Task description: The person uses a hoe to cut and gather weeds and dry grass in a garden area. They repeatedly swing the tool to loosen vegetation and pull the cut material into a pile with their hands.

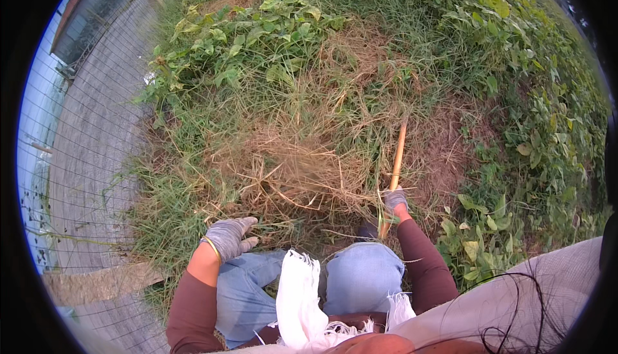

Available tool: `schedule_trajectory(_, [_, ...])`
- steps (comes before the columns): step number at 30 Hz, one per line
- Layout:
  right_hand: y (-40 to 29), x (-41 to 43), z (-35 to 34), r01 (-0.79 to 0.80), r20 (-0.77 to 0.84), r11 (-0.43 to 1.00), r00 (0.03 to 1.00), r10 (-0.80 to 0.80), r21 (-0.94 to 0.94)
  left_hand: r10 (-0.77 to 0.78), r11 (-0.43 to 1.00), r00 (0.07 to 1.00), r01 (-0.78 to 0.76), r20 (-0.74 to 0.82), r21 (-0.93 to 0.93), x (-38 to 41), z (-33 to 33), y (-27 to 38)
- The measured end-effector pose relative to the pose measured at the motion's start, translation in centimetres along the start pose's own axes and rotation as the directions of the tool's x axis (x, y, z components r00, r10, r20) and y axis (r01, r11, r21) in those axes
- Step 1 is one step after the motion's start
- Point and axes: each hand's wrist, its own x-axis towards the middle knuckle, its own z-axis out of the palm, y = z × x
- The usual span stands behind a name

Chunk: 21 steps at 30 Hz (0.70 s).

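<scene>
My left hand point(229, 238), in a grey work glove with a yellow bangle at the wrist, rests near my left knee, its fingers apart beside the grass and holding nothing. My right hand point(396, 199), also gloved in grey, is closed around a wooden handle point(399, 153). The handle runs forward from beside my right knee; its far end is lost in the grass, so the tool's kind cannot be told. Before my knees lies a heap of dry, straw-coloured grass point(294, 170) mixed with green blades.
A wire mesh fence point(96, 127) runs along the left, with a grey paved strip behind it and a post point(106, 281) at the lower left. Broad-leaved plants point(285, 30) grow ahead, and leafy vines point(555, 112) on the right. Bare reddish soil point(444, 146) shows right of the handle.
</scene>
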Motion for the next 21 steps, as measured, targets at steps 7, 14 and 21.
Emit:
schedule_trajectory(7, [-2.3,-17.0,-9.3,-0.079,-0.156,0.763,0.987,-0.029,-0.642,-0.027,0.998,1.0,0.027,0.017,-0.06,-0.6,-0.1,0.1])
schedule_trajectory(14, [2.6,-33.2,-14.3,-0.352,-0.247,0.826,0.932,0.266,-0.44,0.042,0.999,0.999,-0.042,-0.028,-0.006,-0.9,0.8,0.2])
schedule_trajectory(21, [-5.5,-18.4,-15.5,-0.126,-0.416,0.99,0.898,0.142,0.067,0.02,0.997,1.0,-0.021,-0.022,-0.068,-1.0,1.0,-0.3])
